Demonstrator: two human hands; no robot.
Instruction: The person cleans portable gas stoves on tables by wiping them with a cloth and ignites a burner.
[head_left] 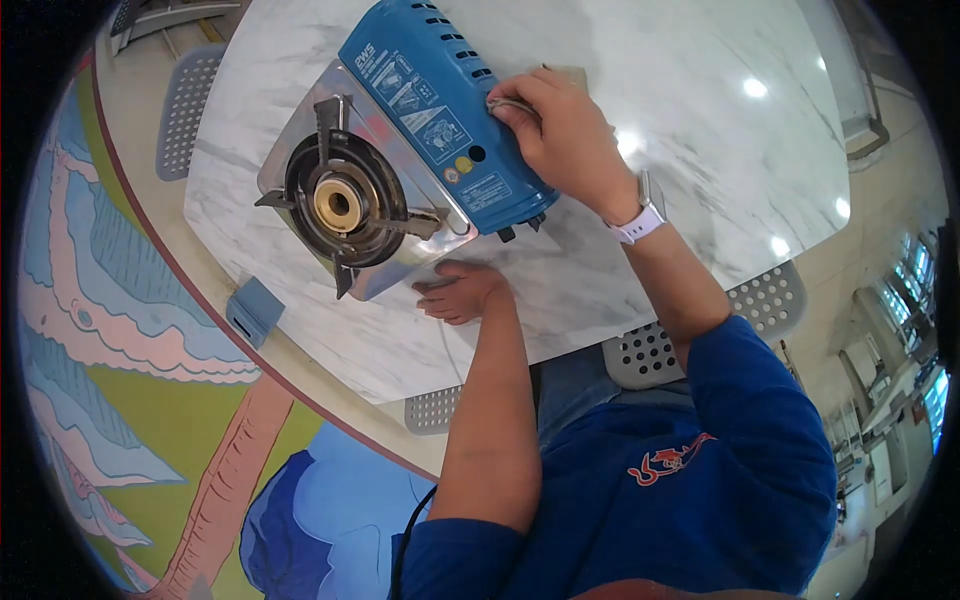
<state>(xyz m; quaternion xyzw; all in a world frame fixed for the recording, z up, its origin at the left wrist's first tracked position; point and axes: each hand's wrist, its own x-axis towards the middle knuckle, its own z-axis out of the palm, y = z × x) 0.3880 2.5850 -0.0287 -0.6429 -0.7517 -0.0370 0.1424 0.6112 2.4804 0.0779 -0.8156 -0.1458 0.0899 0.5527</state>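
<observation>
A portable gas stove [440, 110] with a blue casing and a shiny metal body sits at an angle on the table. Its round black burner [345, 200] has a brass centre and metal pan supports. Pressed to the blue casing's edge, my right hand [565, 130] is closed on a greyish cloth [513, 104], mostly hidden by the fingers. My left hand [465, 292] lies low by the stove's near metal edge, its fingers apart; whether it touches the metal I cannot tell. A watch with a pale strap [640, 222] is on my right wrist.
Under the stove is a white marbled table [700, 130]. Grey perforated seats [190, 110] stand around it. A blue-grey box-like object [255, 312] is beyond the table's left edge, near a painted mural [130, 330].
</observation>
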